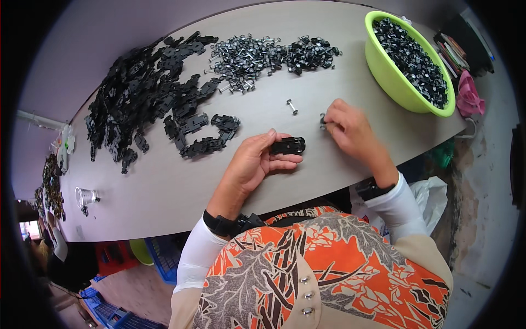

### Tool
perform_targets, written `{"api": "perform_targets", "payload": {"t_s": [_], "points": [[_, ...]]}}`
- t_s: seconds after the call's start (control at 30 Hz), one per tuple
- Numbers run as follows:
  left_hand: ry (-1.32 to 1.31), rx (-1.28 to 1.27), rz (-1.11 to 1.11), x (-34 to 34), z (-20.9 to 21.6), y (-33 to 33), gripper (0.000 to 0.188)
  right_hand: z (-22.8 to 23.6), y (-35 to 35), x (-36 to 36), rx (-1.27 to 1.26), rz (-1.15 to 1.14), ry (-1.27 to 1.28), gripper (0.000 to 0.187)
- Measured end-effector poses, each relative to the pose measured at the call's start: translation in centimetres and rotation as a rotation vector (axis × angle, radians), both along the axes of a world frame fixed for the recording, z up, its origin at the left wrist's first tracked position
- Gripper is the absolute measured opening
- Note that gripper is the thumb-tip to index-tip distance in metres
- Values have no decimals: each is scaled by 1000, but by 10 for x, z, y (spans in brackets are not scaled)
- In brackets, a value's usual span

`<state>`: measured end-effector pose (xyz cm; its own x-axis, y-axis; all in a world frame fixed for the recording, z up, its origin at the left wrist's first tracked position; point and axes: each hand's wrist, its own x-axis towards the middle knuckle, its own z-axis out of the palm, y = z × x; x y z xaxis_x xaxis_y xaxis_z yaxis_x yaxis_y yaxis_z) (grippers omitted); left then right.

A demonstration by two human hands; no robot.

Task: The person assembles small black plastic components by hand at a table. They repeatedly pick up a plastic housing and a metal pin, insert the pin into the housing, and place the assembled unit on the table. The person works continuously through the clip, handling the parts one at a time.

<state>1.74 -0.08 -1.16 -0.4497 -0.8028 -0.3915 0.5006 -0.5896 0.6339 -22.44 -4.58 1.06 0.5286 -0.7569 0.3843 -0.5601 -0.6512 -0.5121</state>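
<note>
Near the desk's front edge, the left hand grips a black plastic piece between thumb and fingers. Just beside it, the right hand pinches a small metal pin; another axle pin lies loose toward the desk's middle.

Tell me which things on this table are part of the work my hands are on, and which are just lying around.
In use:
left hand holding a black plastic part
right hand pinching a small metal piece
loose axle with wheels
pile of black plastic parts
pile of axles with wheels
green bowl of small black pieces

Lying about:
clear plastic cup
pink object
</note>
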Motion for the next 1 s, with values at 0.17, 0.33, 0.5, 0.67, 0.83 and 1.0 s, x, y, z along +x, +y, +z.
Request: {"api": "perform_targets", "payload": {"t_s": [0.17,0.33,0.5,0.67,0.83,1.0], "points": [[120,11,-2,2,-8,6,35,14,36,49,44,166,-198,9],[185,53,41,4,-6,14,24,-1,43,64,-44,181,-105,9],[103,10,15,3,-8,19,27,3,41,60,25,239,-68,7],[-55,-43,90,-8,-1,29,26,6,45,64,48,295,-61,12],[-118,-110,76,-7,1,31,23,0,51,67,81,207,-171,31],[-201,-163,67,5,6,38,16,6,53,76,218,319,-235,44]]}}
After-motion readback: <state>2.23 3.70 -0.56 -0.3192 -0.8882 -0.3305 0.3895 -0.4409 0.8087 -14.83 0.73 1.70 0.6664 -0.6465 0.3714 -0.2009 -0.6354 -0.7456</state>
